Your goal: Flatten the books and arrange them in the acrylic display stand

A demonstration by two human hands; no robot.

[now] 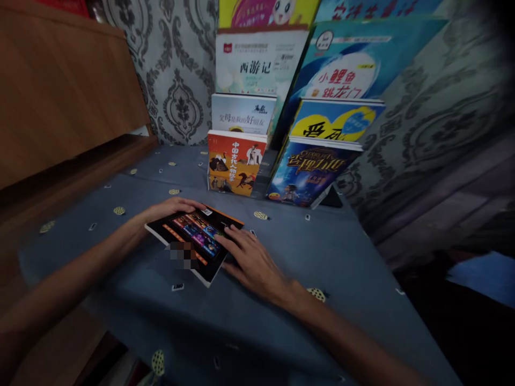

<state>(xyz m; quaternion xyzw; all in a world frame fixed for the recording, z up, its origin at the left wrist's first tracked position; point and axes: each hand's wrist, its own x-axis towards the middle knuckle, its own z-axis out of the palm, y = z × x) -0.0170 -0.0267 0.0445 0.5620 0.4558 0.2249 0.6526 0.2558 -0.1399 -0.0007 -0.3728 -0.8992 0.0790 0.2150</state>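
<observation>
A black paperback book (pixel 215 252) with orange strips and a grid of colourful pictures on its cover lies between my hands, low over the cloth-covered table. Around its far left edge is my left hand (pixel 179 206), fingers along the upper edge near a white barcode label. My right hand (pixel 251 260) holds the right side, its fingers stretched onto the cover and the thumb by the near right edge. Whether the book rests flat on the cloth or is slightly raised, I cannot tell.
Behind stand two tiers of upright books: an orange book (pixel 237 163) front left and a dark blue book (pixel 311 171) front right. A blue-grey tablecloth (pixel 281 316) with pineapple prints covers the table. A wooden cabinet (pixel 68 80) borders the left; patterned wallpaper (pixel 181 102) is behind.
</observation>
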